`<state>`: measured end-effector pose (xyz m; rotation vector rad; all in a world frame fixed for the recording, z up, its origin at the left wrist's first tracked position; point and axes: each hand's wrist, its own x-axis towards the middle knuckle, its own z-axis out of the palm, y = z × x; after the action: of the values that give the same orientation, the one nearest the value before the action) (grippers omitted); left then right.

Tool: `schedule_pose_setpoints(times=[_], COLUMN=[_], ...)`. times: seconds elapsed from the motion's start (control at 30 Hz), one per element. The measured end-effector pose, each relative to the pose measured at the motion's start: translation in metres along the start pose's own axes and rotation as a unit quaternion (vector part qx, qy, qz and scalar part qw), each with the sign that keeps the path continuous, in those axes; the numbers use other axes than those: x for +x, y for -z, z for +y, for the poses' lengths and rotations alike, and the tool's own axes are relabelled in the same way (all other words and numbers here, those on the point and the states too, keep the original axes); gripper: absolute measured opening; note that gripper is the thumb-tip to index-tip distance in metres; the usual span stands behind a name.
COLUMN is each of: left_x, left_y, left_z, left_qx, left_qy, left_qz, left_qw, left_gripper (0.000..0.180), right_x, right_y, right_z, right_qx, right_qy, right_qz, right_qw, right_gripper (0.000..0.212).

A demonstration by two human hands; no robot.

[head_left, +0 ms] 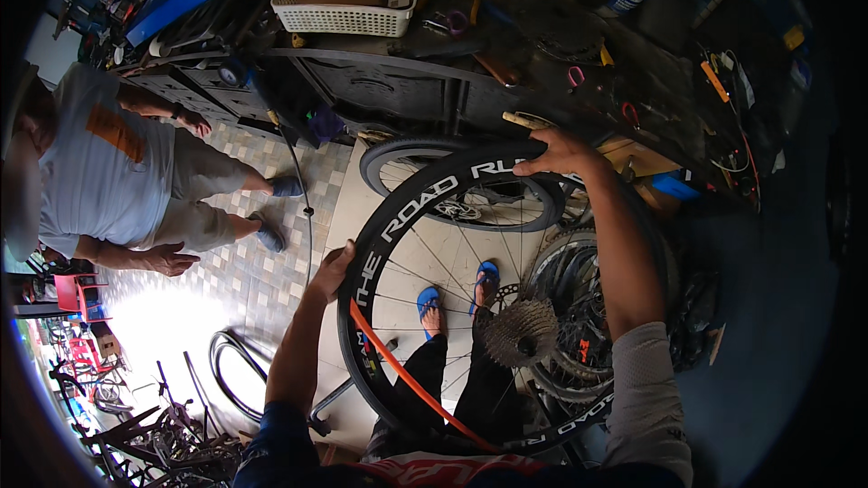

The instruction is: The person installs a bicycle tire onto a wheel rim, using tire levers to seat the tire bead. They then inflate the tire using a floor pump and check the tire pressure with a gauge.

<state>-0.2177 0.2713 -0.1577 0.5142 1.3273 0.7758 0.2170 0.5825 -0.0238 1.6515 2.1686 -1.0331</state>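
Note:
A bicycle wheel (418, 208) with a deep black rim and large white lettering is held up in front of my body. My left hand (333, 273) is closed round the rim's left side. At the top right of the rim, my right hand (562, 155) grips it, thumb on the near face and fingers over the outer edge. A bright orange strip or thin tube (407, 378) runs along the lower left of the rim. The cassette (520, 333) sits at the hub, with a disc rotor partly visible behind it. The rim's lower right is partly hidden by my arm.
Another wheel (389, 161) leans by the bench, and several wheels (579, 285) stand to the right. Tools and a white basket (344, 20) lie on the dark workbench (380, 81). A person (117, 154) stands at left. Bike frames (154, 438) and a black hose or tyre (221, 366) are lower left.

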Motion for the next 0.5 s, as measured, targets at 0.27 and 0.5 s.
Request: schedule_pose_setpoints(times=[0.27,0.5], left_x=[-0.199,-0.241], left_y=[-0.043,-0.138], left_z=[-0.176,-0.239], left_qx=[-0.352,-0.062], left_qy=[0.278,0.295], left_qz=[-0.079,-0.193], left_qw=[0.89,0.934], left_gripper=[0.11,0.066], right_x=[-0.04,-0.076], right_y=[0.016,0.014], right_z=[0.057,0.122], right_qx=[0.005,-0.025], right_qy=[-0.106,-0.125], right_qz=[0.004,0.057], right_qw=[0.994,0.99], right_gripper=[0.119,0.09])
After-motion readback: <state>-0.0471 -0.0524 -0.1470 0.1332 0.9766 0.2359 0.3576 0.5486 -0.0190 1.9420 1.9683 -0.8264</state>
